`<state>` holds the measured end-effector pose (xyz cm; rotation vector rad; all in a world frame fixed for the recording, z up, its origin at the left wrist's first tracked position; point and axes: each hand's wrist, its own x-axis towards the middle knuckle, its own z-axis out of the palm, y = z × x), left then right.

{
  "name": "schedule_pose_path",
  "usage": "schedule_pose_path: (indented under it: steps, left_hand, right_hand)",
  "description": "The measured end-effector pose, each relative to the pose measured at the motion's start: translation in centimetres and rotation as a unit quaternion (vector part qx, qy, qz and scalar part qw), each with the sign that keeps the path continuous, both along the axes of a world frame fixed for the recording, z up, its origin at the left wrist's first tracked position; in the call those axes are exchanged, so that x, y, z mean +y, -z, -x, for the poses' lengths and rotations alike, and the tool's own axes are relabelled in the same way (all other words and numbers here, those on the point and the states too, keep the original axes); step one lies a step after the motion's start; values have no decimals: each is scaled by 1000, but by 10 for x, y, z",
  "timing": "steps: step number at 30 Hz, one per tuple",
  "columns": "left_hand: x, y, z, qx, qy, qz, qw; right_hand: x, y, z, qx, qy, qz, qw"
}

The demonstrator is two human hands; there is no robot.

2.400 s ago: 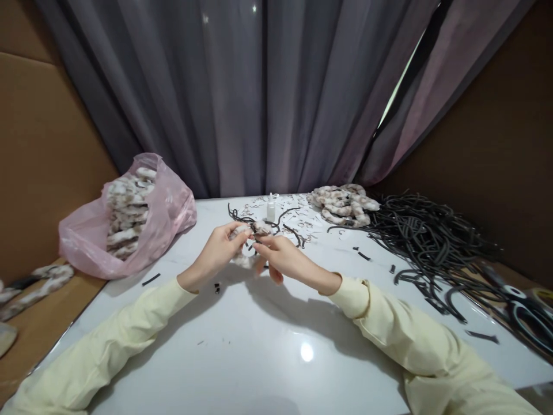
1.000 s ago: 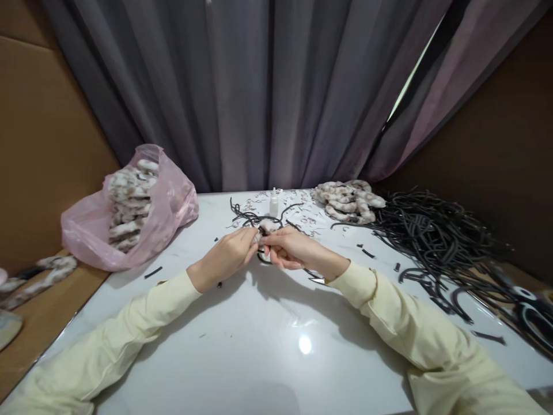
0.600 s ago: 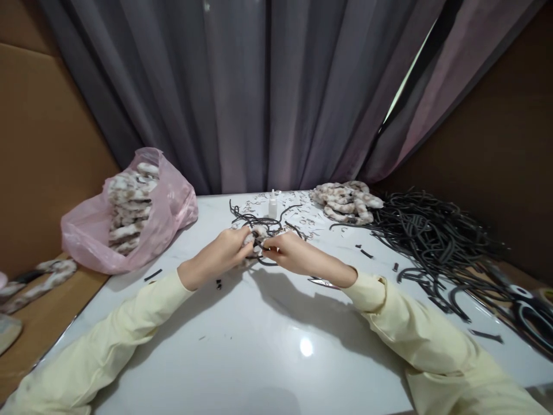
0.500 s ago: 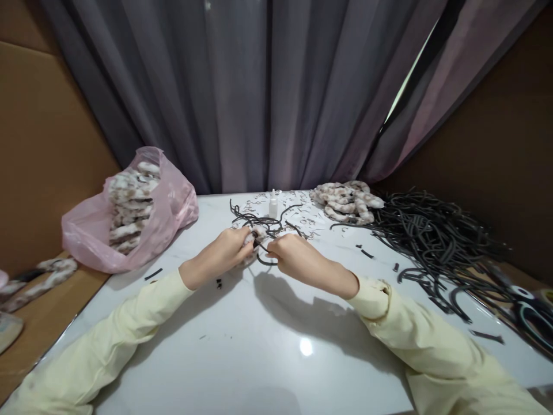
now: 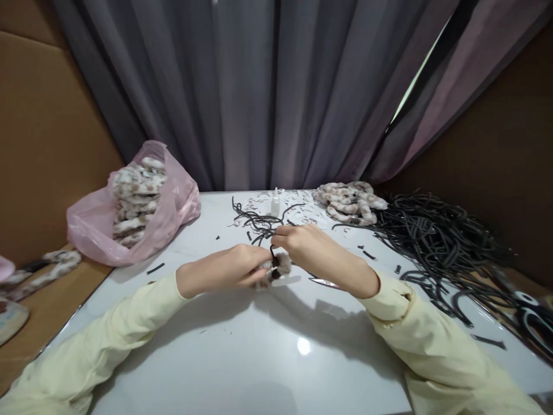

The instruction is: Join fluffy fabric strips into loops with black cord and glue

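My left hand [image 5: 224,269] is closed around a furry white-and-brown tube [image 5: 283,264], whose fluffy end sticks out past the fingertips. Dark bands show on the tube near those fingers. Directly above it, my right hand [image 5: 298,242] pinches a thin black cord [image 5: 272,251] that runs down to the furry piece. How the cord joins the tube is too small to make out. A slim pointed metal blade [image 5: 325,282] lies on the table, partly hidden under my right wrist.
A pink plastic bag [image 5: 181,199] full of furry tubes stands at left. Behind my hands are loose black cords [image 5: 254,219] and a small white bottle [image 5: 275,203]. More furry tubes [image 5: 349,202] and a black cord heap [image 5: 432,230] lie right, with scissors [image 5: 536,323] at the edge.
The furry tube and both hands have come nearer and to the right. My right hand has risen over the tube, where before it held the cord out to the side. The metal blade now shows.
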<state>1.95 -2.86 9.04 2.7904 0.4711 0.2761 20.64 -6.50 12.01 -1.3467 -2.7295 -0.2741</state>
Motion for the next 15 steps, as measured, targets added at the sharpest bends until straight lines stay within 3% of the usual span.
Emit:
schedule_pose_path:
  steps: [3,7,10,15]
  left_hand:
    - [-6,-2,0,11,6,-35,999]
    - [-13,-5,1,30,10,-92,995]
    - [-11,-2,1,26,3,-112,993]
    - [0,7,-1,-59,-18,-32,998]
  right_hand:
    - [14,8,-8,95,-61,65,991]
    - [33,22,-13,175,-152,190,954]
    - [40,26,-14,200,-148,193,949]
    - [40,24,-17,208,-118,170,956]
